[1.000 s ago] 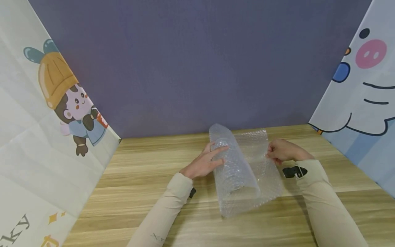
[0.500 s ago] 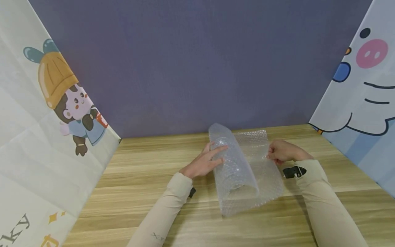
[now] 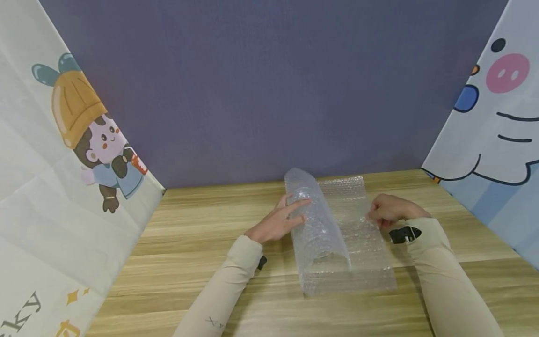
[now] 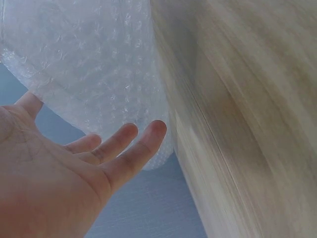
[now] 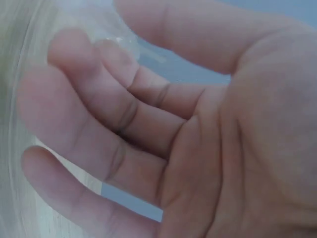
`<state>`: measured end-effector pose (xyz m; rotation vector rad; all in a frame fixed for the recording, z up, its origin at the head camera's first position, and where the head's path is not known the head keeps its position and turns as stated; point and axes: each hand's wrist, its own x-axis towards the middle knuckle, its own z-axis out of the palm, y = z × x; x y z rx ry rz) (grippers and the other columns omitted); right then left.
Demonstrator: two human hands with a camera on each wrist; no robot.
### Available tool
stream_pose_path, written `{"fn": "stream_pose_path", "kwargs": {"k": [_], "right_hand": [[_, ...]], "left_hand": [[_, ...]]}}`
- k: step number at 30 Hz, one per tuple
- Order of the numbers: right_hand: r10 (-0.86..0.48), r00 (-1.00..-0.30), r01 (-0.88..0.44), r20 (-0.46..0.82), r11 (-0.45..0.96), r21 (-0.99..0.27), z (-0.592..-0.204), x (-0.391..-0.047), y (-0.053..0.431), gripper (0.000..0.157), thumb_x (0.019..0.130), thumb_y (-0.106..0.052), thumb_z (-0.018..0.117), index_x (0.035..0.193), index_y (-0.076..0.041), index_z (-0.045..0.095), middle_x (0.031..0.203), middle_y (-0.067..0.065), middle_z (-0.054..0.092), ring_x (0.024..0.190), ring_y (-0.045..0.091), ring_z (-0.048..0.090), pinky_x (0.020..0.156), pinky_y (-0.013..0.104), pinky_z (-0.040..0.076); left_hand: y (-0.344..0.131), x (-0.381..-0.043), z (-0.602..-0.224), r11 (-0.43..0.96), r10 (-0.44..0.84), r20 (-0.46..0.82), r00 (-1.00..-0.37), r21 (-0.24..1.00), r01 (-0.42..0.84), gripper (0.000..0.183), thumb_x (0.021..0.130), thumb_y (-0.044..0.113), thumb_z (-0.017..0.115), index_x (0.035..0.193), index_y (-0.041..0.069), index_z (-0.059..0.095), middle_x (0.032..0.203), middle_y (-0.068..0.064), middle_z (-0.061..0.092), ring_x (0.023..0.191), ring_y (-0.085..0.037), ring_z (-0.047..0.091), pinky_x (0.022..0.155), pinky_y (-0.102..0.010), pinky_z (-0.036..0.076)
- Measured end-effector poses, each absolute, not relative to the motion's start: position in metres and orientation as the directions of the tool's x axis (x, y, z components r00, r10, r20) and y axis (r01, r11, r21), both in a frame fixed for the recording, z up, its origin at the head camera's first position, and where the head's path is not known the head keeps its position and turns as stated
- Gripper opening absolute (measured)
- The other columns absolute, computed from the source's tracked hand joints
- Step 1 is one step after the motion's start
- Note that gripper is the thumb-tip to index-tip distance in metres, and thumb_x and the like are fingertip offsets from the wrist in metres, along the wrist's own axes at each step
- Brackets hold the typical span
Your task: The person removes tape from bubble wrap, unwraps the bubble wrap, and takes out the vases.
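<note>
Wooden tabletop [image 3: 189,262]: left hand [image 3: 279,220] rests spread on bubble wrap [image 3: 322,229]; right hand [image 3: 390,209] at its edge, can't tell if gripping.

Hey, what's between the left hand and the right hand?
Bubble wrap, as the head view shows: a curled-over part at the left hand, then a flatter part running across the table toward the right hand.
</note>
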<state>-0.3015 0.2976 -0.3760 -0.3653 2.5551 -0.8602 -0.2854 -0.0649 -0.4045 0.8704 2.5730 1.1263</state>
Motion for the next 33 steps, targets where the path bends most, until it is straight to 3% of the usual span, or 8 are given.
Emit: {"fn": "stream_pose_path", "kwargs": {"k": [6, 10, 14, 19, 22, 27, 33], "right_hand": [[-0.320, -0.909, -0.104, -0.268, 0.796, -0.597, -0.374, -0.303, 0.301, 0.026, 0.098, -0.019, 0.065, 0.080, -0.001, 0.059, 0.058, -0.002, 0.055, 0.051, 0.010, 0.050, 0.049, 0.024, 0.042], [-0.285, -0.942, -0.148, -0.176, 0.826, -0.544, -0.373, -0.304, 0.301, 0.026, 0.098, -0.024, 0.066, 0.087, -0.001, 0.058, 0.062, -0.002, 0.053, 0.051, 0.011, 0.049, 0.052, 0.027, 0.042], [-0.313, -0.948, -0.248, -0.051, 0.832, -0.497, -0.372, -0.304, 0.295, 0.025, 0.097, -0.024, 0.066, 0.092, 0.000, 0.060, 0.070, 0.000, 0.054, 0.060, 0.012, 0.048, 0.057, 0.029, 0.041], [-0.405, -0.911, -0.392, 0.081, 0.787, -0.477, -0.375, -0.307, 0.279, 0.015, 0.095, -0.018, 0.069, 0.096, -0.003, 0.065, 0.084, 0.005, 0.067, 0.075, 0.013, 0.057, 0.067, 0.029, 0.048], [-0.446, -0.892, -0.422, 0.071, 0.766, -0.486, -0.379, -0.309, 0.268, 0.019, 0.095, -0.017, 0.070, 0.106, -0.001, 0.067, 0.095, 0.008, 0.071, 0.086, 0.017, 0.064, 0.074, 0.033, 0.053], [-0.535, -0.845, -0.461, -0.014, 0.741, -0.488, -0.385, -0.306, 0.253, 0.037, 0.094, -0.016, 0.070, 0.123, 0.007, 0.062, 0.114, 0.023, 0.068, 0.106, 0.038, 0.065, 0.086, 0.050, 0.056], [-0.555, -0.826, -0.454, -0.098, 0.759, -0.466, -0.393, -0.301, 0.242, 0.049, 0.091, -0.020, 0.075, 0.127, 0.009, 0.060, 0.122, 0.030, 0.064, 0.113, 0.049, 0.061, 0.094, 0.060, 0.053]], "left_hand": [[-0.065, -0.286, -0.405, 0.534, 0.590, 0.054, -0.805, 0.722, 0.440, 0.054, 0.103, 0.058, 0.047, 0.155, 0.050, 0.034, 0.174, -0.008, -0.005, 0.157, -0.040, 0.020, 0.117, -0.067, 0.034], [-0.066, -0.285, -0.405, 0.530, 0.595, 0.057, -0.802, 0.723, 0.444, 0.054, 0.103, 0.058, 0.046, 0.155, 0.050, 0.034, 0.174, -0.008, -0.005, 0.157, -0.040, 0.017, 0.117, -0.067, 0.034], [-0.066, -0.285, -0.404, 0.534, 0.596, 0.056, -0.801, 0.718, 0.447, 0.054, 0.103, 0.058, 0.046, 0.156, 0.050, 0.034, 0.174, -0.008, -0.005, 0.158, -0.040, 0.016, 0.117, -0.068, 0.033], [-0.066, -0.285, -0.404, 0.538, 0.595, 0.057, -0.802, 0.712, 0.451, 0.054, 0.104, 0.058, 0.045, 0.156, 0.049, 0.034, 0.174, -0.008, -0.004, 0.158, -0.040, 0.016, 0.117, -0.068, 0.033], [-0.066, -0.286, -0.404, 0.539, 0.595, 0.056, -0.802, 0.711, 0.450, 0.054, 0.104, 0.058, 0.045, 0.156, 0.050, 0.034, 0.174, -0.008, -0.004, 0.157, -0.040, 0.017, 0.116, -0.068, 0.034], [-0.067, -0.286, -0.404, 0.542, 0.597, 0.053, -0.801, 0.709, 0.451, 0.055, 0.103, 0.058, 0.045, 0.156, 0.049, 0.033, 0.174, -0.008, -0.005, 0.157, -0.040, 0.017, 0.117, -0.069, 0.033], [-0.068, -0.286, -0.403, 0.551, 0.596, 0.050, -0.802, 0.700, 0.453, 0.055, 0.103, 0.058, 0.045, 0.156, 0.049, 0.033, 0.174, -0.009, -0.004, 0.157, -0.041, 0.020, 0.116, -0.069, 0.034]]}}
